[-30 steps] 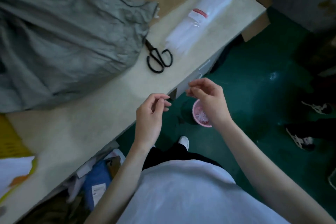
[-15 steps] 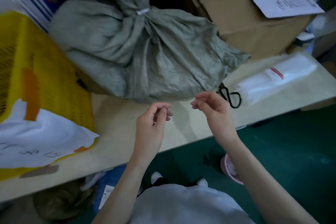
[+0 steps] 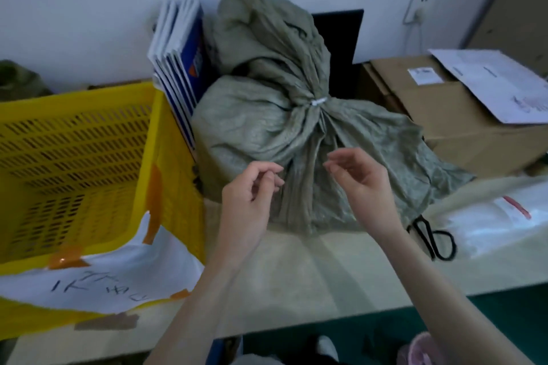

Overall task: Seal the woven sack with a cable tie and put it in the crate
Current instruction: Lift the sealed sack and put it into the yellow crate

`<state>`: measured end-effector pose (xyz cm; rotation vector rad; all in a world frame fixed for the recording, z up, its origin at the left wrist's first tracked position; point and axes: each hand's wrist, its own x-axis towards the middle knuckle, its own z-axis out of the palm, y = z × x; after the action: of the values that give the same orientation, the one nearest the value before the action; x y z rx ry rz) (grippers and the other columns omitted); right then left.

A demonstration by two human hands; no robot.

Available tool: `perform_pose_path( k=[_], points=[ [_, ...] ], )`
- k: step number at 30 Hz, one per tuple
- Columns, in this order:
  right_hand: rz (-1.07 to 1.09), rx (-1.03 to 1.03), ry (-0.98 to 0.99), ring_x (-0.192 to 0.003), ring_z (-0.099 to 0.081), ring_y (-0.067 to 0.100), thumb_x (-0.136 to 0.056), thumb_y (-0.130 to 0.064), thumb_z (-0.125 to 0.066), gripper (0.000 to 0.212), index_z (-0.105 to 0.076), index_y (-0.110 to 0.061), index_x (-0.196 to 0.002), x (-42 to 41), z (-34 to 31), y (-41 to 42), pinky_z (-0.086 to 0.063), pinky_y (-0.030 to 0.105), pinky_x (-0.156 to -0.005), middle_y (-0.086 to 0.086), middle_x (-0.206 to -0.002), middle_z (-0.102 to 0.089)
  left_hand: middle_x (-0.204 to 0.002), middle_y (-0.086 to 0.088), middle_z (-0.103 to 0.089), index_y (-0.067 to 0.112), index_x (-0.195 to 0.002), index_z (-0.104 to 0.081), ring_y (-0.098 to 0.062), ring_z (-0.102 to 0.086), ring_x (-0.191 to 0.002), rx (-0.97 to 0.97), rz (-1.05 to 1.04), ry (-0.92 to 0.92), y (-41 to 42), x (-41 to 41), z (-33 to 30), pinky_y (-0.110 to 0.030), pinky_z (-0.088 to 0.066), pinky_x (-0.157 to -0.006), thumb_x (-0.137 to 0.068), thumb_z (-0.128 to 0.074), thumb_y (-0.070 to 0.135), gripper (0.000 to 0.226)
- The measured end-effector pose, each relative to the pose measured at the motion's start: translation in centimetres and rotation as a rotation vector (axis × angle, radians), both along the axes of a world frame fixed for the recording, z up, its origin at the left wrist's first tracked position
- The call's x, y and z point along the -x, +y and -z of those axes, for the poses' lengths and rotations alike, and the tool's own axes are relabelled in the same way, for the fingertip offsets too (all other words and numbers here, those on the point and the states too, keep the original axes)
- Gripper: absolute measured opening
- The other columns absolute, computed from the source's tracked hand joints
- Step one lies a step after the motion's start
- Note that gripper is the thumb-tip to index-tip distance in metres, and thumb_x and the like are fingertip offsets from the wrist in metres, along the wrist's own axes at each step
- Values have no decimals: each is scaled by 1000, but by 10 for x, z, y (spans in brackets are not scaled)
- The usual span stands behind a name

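Observation:
A grey-green woven sack (image 3: 252,127) sits on the table, its neck gathered and cinched by a white cable tie (image 3: 318,101). Left of it stands a yellow slatted crate (image 3: 166,187) with a handwritten paper taped to its front. My left hand (image 3: 252,204) and my right hand (image 3: 360,184) hover just in front of the sack's lower folds, fingers loosely curled and apart, holding nothing that I can see. Neither hand touches the sack.
Black scissors (image 3: 434,238) and a clear bag of cable ties (image 3: 498,222) lie on the table (image 3: 296,281) at the right. Cardboard boxes (image 3: 450,115) with papers stand behind them. Blue-white folders (image 3: 181,68) lean between crate and sack. A pink bin (image 3: 421,350) is on the floor.
My view has swung up from the table edge and floor to the sack and crate. Both hands have risen from below the table edge to in front of the sack.

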<state>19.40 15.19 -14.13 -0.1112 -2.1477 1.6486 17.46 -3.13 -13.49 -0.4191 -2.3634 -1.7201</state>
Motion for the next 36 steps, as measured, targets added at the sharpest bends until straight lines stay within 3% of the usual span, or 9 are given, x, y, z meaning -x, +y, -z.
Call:
perform_pose_path(
  k=[7, 11, 14, 17, 20, 25, 30, 32, 36],
  points=[
    [-161, -279, 166, -95, -60, 7, -88, -6, -61, 24, -59, -21, -107, 62, -48, 6, -44, 18, -83, -4, -101, -64, -85, 8, -68, 19, -96, -65, -1, -63, -83, 65, -128, 214, -6, 38, -42, -8, -45, -71, -96, -53, 11, 14],
    [-268, -724, 134, -120, -38, 17, -87, -23, -64, 44, -47, -29, -127, 107, -81, 18, -31, 33, -99, -4, -129, -43, -92, 8, -67, 17, -100, -65, 3, -61, -89, 61, -188, 223, -5, 60, -63, -6, -44, -75, -96, -54, 13, 13],
    [-196, -859, 0, -128, -24, 25, -82, -31, -66, 62, -36, -31, -137, 136, -93, 23, -24, 45, -102, 0, -143, -27, -93, 12, -65, 22, -100, -65, 4, -59, -88, 125, -201, 277, 4, 79, -76, -7, -43, -75, -96, -53, 19, 13],
    [-139, -823, -95, -133, -21, 32, -78, -33, -70, 77, -28, -28, -142, 155, -89, 27, -23, 48, -105, 5, -146, -20, -97, 7, -65, 22, -100, -64, -1, -59, -90, 90, -168, 224, 17, 109, -88, -8, -44, -76, -96, -51, 17, 15],
    [-95, -696, -125, -136, -20, 34, -76, -37, -73, 92, -16, -27, -147, 162, -76, 33, -23, 52, -108, 8, -150, -16, -108, 3, -62, 18, -109, -62, -9, -58, -98, 217, -137, 230, 29, 146, -100, -26, -49, -87, -95, -51, 15, 18],
    [-125, -464, -205, -141, -17, 33, -68, -52, -77, 118, 6, -29, -150, 158, -57, 44, -19, 59, -113, 7, -155, -15, -149, -1, -33, 23, -143, -34, -25, -29, -136, 1016, 34, 406, 29, 199, -117, -47, -26, -109, -92, -55, 39, 58],
    [-211, -373, -328, -142, -27, 22, -40, -80, -72, 150, 23, -31, -146, 157, -40, 57, -25, 52, -114, 0, -157, -23, -160, -5, -8, 27, -152, -11, -29, -12, -144, 1478, 200, 567, 32, 228, -131, -49, -17, -115, -74, -71, 57, 103],
    [-244, -326, -350, -138, -36, 21, -45, -72, -75, 147, 21, -29, -147, 157, -38, 59, -29, 47, -114, -2, -154, -31, -160, -7, -7, 26, -152, -6, -30, -13, -144, 1572, 176, 660, 41, 232, -134, -49, -20, -114, -70, -77, 50, 111],
    [-213, -290, -282, -126, -49, 22, -67, -44, -82, 110, -9, -25, -148, 156, -31, 56, -37, 43, -108, -7, -128, -53, -159, -4, -14, 25, -152, 1, -26, -19, -143, 1566, 148, 726, 58, 234, -131, -46, -24, -110, -69, -80, 39, 117]
  ],
)
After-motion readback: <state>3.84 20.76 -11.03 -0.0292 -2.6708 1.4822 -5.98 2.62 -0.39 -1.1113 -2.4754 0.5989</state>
